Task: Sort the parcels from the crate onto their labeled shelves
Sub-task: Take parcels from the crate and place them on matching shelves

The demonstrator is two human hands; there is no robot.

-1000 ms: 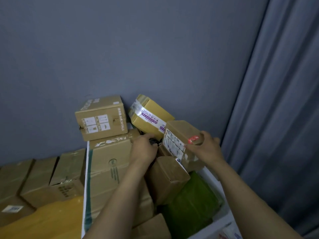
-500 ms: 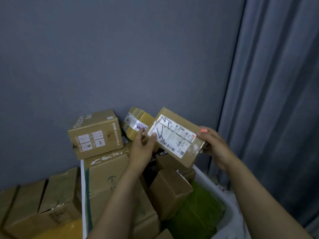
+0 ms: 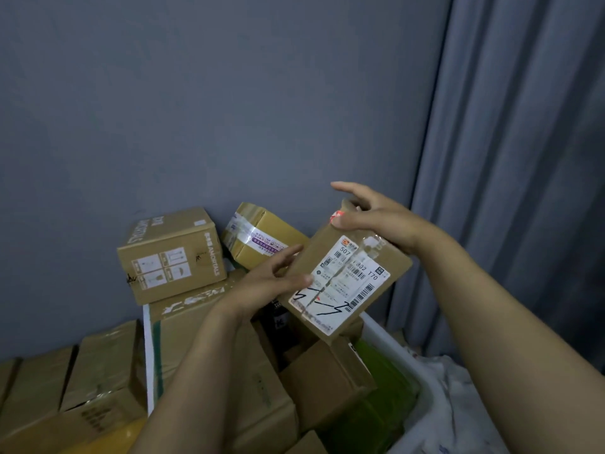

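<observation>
Nearest, at five o'clock, the white crate (image 3: pixel 406 362) held a soft green bag (image 3: pixel 376 411) and brown boxes. Above it the labelled parcel (image 3: pixel 347 280) hung tilted, the left grip (image 3: pixel 268 285) pinching its nine o'clock edge and the right grip (image 3: pixel 376 221) pinching its one o'clock corner. It looked like stiff card, small and probably light. Opposite edges suited it, since the glossy tape could slip. Farther off, at ten o'clock, a printed box (image 3: pixel 170 253) sat against the wall.

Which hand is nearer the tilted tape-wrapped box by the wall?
Left. The left hand holds the labelled parcel at its left edge, fingertips right by the tape-wrapped box; the right hand grips the parcel's top end, farther right.
</observation>
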